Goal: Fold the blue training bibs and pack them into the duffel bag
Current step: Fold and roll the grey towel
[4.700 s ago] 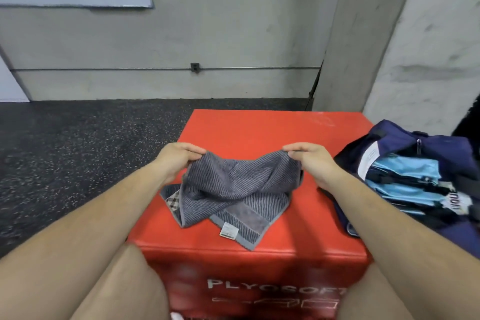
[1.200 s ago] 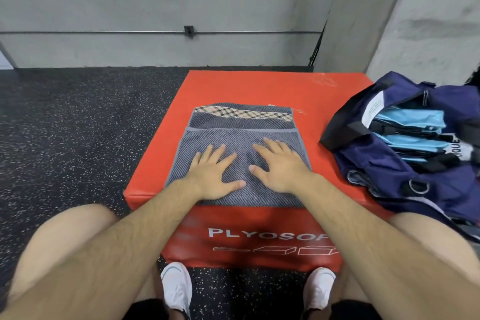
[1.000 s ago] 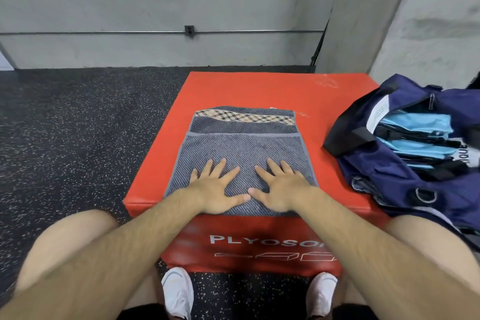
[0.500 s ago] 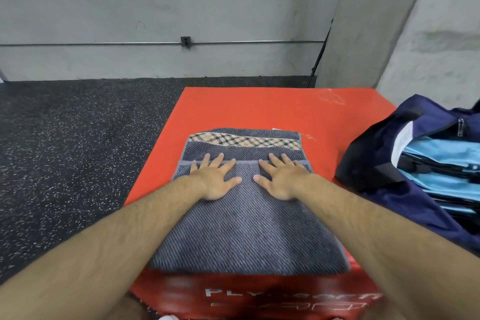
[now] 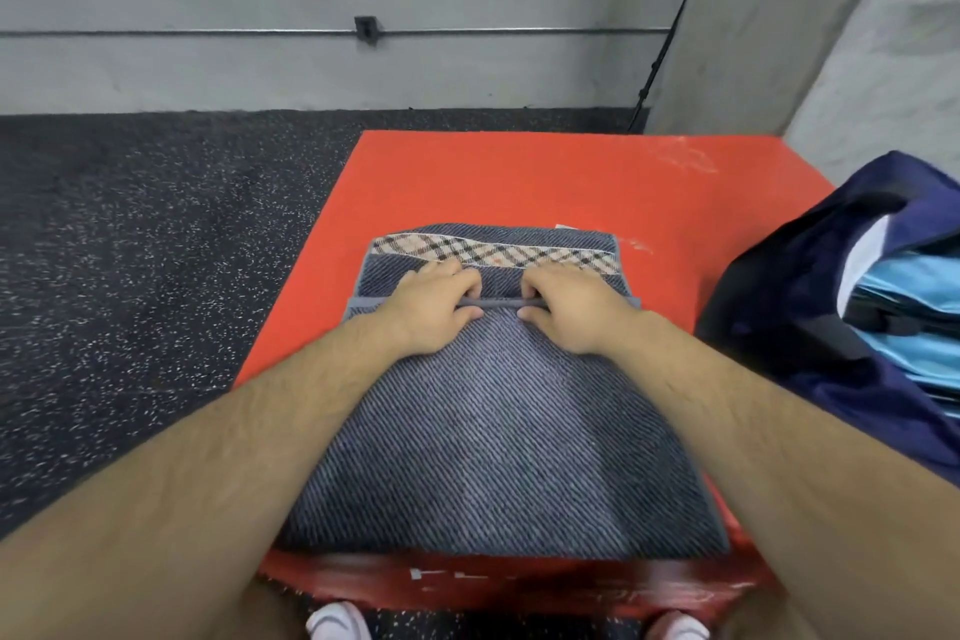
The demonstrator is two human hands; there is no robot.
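Red box (image 5: 519, 182) carries a grey towel (image 5: 493, 431); left hand (image 5: 431, 309) and right hand (image 5: 571, 312), side by side, pinch its hem edge; bare red beyond them; duffel bag (image 5: 779, 327), holding blue bibs (image 5: 914, 296), lies rightward.

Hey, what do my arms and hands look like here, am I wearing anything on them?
Nothing worn. The left hand and right hand are bare: no gloves, rings or watch in view. The left forearm and right forearm are bare too, lightly haired, with no sleeve showing.
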